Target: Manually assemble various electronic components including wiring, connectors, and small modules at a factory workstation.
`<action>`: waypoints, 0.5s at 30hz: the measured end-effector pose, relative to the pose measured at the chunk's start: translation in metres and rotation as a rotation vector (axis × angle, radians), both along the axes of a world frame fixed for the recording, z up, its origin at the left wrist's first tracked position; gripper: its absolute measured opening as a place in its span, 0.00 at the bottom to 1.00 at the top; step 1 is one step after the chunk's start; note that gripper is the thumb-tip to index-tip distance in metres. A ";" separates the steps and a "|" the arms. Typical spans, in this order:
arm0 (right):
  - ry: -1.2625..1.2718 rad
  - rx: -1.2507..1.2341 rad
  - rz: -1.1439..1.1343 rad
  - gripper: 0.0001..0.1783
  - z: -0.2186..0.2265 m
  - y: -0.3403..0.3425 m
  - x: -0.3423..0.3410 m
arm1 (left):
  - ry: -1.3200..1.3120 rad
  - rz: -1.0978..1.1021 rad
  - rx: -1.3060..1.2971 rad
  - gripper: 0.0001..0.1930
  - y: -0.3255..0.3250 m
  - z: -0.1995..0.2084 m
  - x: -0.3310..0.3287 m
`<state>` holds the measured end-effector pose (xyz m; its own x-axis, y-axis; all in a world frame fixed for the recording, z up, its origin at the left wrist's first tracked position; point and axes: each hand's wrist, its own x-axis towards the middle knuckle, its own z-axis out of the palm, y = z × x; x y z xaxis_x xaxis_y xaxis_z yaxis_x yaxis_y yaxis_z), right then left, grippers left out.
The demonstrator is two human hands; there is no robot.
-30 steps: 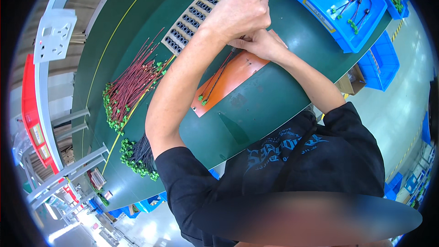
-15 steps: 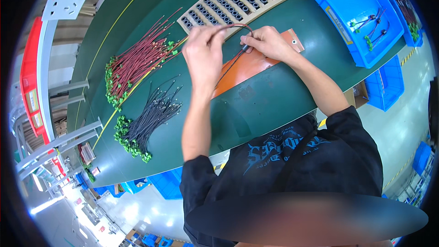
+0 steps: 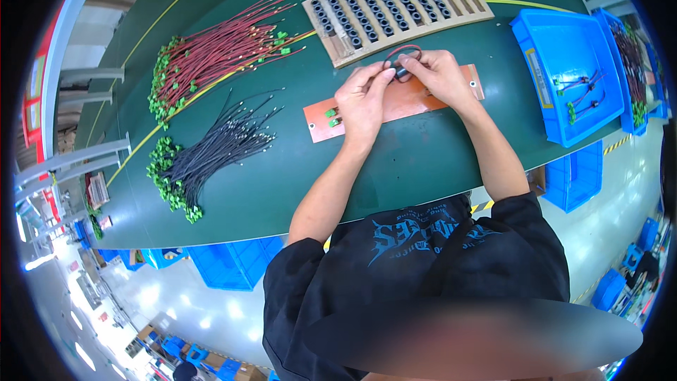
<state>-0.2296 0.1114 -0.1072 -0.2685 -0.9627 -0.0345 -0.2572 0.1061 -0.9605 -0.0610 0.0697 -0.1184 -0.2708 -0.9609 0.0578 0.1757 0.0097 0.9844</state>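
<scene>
My right hand (image 3: 438,76) pinches a small black cylindrical core (image 3: 401,71) between thumb and fingers. Red and black wires (image 3: 407,48) pass through it and bend in a loop above my fingertips. Close against it, my left hand (image 3: 363,102) is closed, thumb and forefinger pinched on the wires beside the core. Both hands are over an orange board (image 3: 319,130) that lies on the green table. Two green connectors (image 3: 332,117) rest on the board's left part, next to my left hand. The wire between them and the core is hidden by my left hand.
A wooden rack (image 3: 335,53) of black cores stands beyond my hands. To the left lie bundles of red wires (image 3: 218,56) and black wires (image 3: 226,134) with green connectors. A blue bin (image 3: 578,42) at the right holds several wired cores.
My left hand has come in from the left to meet my right hand, and the wire loop is smaller. The board's left end and green connectors now show. The whole view has shifted.
</scene>
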 end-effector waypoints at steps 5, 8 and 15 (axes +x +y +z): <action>0.017 0.127 -0.024 0.18 0.009 -0.004 0.004 | 0.083 -0.001 0.083 0.10 -0.007 -0.001 0.003; 0.022 0.078 -0.022 0.18 0.001 -0.005 0.002 | 0.071 -0.006 0.035 0.10 -0.009 -0.001 0.004; -0.015 0.079 0.000 0.19 0.001 -0.006 0.002 | 0.049 -0.027 0.059 0.08 -0.012 0.002 0.007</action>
